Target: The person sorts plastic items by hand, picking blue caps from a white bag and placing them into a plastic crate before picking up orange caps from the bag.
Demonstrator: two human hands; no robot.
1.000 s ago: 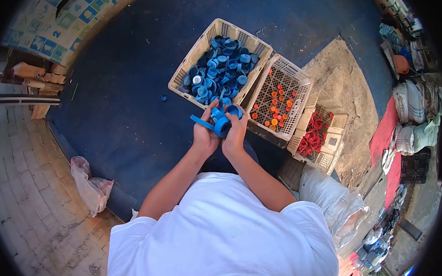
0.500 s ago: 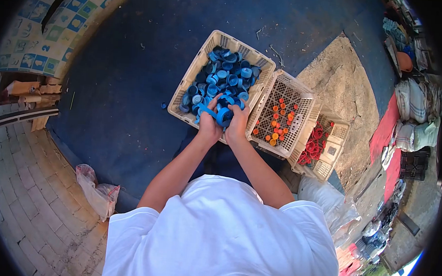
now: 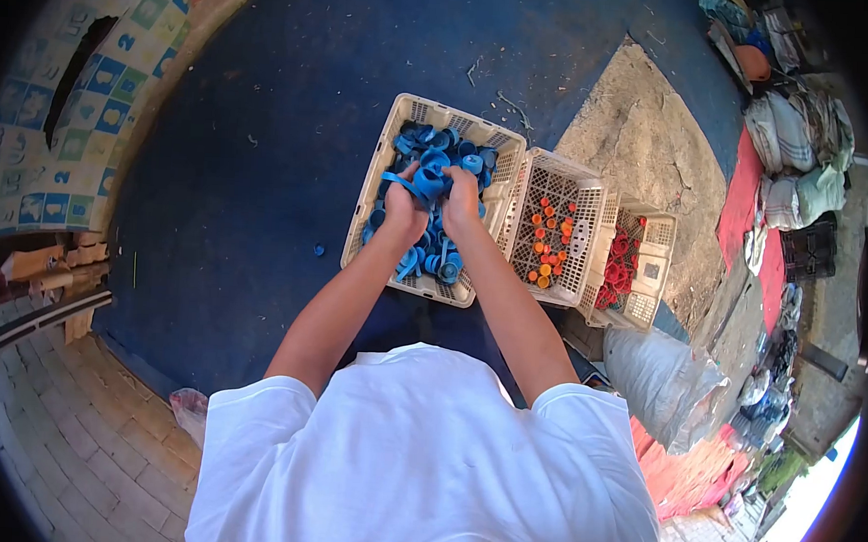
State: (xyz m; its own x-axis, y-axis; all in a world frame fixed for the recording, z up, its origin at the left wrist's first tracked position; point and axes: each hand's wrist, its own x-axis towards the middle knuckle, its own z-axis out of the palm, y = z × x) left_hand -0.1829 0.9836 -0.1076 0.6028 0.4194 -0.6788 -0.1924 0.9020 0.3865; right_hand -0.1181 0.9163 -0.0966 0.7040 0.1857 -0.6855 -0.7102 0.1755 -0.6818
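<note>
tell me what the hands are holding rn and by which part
Several blue caps, cupped between the left hand and right hand by their outer sides; exactly where each finger touches can't be told.

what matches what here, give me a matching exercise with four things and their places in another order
Things
1. left hand
2. lone blue piece
3. orange caps
4. red pieces

Places
A. in the middle crate
B. with blue caps, over the largest crate
C. in the rightmost crate
D. on the dark blue sheet

Pairs: 1-B, 2-D, 3-A, 4-C
</note>
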